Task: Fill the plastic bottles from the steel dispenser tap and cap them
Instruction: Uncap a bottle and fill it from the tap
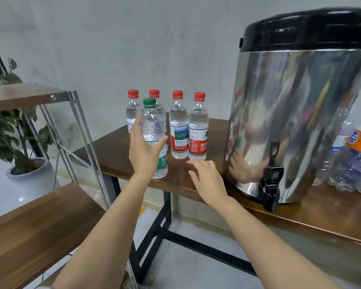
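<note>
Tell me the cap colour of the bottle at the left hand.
Green cap on the clear plastic bottle; head view.

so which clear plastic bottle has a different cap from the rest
The green-capped clear plastic bottle, frontmost, at the left hand; the four red-capped bottles stand behind it.

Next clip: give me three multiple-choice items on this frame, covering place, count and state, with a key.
1. The green-capped bottle stands:
A) in front of the red-capped bottles
B) behind the dispenser
C) on the shelf

2. How many bottles have red caps?
A) three
B) four
C) six

3. The right hand is:
A) holding a cap
B) on the tap
C) open, holding nothing

Key: 1A, it stands nearer the camera than the others. 2B, four red caps show behind it. 3C, its fingers are spread with nothing in them.
</note>
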